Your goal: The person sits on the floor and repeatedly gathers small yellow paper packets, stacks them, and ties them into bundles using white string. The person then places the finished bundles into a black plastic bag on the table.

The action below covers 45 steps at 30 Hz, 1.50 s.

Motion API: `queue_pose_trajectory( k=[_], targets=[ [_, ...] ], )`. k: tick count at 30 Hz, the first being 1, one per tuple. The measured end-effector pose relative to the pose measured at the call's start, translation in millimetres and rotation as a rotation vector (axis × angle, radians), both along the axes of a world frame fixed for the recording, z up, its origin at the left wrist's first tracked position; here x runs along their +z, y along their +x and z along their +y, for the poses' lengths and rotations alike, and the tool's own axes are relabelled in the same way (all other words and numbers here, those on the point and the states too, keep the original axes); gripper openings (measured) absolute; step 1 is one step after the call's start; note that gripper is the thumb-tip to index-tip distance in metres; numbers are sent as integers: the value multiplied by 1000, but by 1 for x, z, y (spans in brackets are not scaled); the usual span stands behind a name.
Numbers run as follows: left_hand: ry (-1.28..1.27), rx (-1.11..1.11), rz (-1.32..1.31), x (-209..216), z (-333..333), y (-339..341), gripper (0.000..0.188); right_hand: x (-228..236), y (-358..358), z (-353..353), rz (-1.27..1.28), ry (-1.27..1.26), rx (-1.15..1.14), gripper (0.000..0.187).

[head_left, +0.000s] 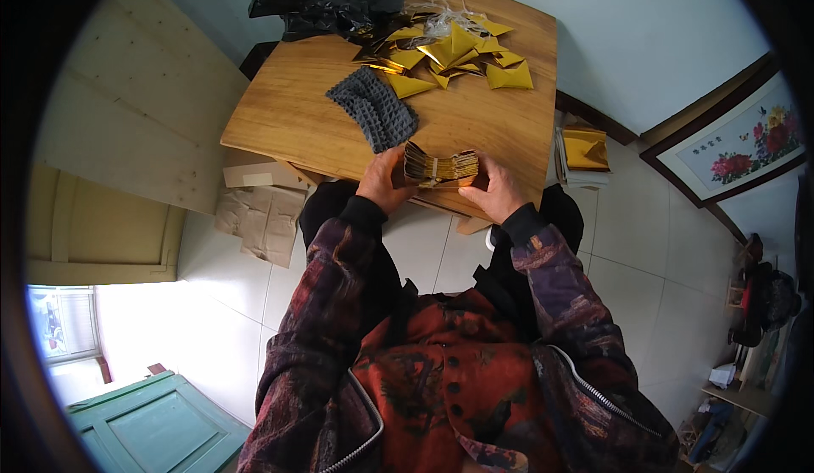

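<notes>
Between my hands, at the near edge of the wooden table (288,117), is a thick bundle of folded gold paper (440,166) with a pale tie around its middle. My left hand (386,185) grips its left end, the fingers partly behind it. On the opposite end, my right hand (497,188) is closed with the thumb along the near side. A dark grey knobbly cloth (373,108) lies flat just beyond my left hand. Farther back is a loose heap of folded gold paper pieces (458,49), some pointed and some flat.
A black plastic bag (339,5) is at the table's far left, beside crumpled clear plastic strips (448,20). Brown cardboard (263,214) lies on the floor at left. Right of the table, a stack of gold paper (585,149) sits low, near a framed flower picture (733,147).
</notes>
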<state>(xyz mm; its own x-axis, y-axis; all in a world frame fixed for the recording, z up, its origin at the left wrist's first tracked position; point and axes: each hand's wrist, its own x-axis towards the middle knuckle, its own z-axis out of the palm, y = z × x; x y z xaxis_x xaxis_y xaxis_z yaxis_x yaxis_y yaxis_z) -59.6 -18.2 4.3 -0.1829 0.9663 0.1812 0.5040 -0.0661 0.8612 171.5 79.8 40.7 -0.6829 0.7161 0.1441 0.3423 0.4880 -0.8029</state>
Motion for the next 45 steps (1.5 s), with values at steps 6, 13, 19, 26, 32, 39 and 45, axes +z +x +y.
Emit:
queue_pose_trajectory(
  k=[6,13,19,26,32,39,45],
  targets=[
    [-26,65,184,0,2,5,57,2,-1,2,-42,-63,-21,52],
    [60,145,314,5,0,16,61,4,-2,1,-13,-85,-21,47],
    [10,217,315,8,-1,27,64,3,-1,-1,12,-78,-25,46],
    [293,559,313,16,-42,50,39,-7,-3,1,-20,-77,-58,47],
    [6,235,-81,10,-54,85,50,-5,-3,-2,51,-128,-27,44],
    [-77,237,-486,2,-49,101,53,-4,-6,-2,64,-115,-40,44],
    [-38,179,-674,-14,-45,97,55,0,-5,-3,56,-126,-36,43]
  ],
)
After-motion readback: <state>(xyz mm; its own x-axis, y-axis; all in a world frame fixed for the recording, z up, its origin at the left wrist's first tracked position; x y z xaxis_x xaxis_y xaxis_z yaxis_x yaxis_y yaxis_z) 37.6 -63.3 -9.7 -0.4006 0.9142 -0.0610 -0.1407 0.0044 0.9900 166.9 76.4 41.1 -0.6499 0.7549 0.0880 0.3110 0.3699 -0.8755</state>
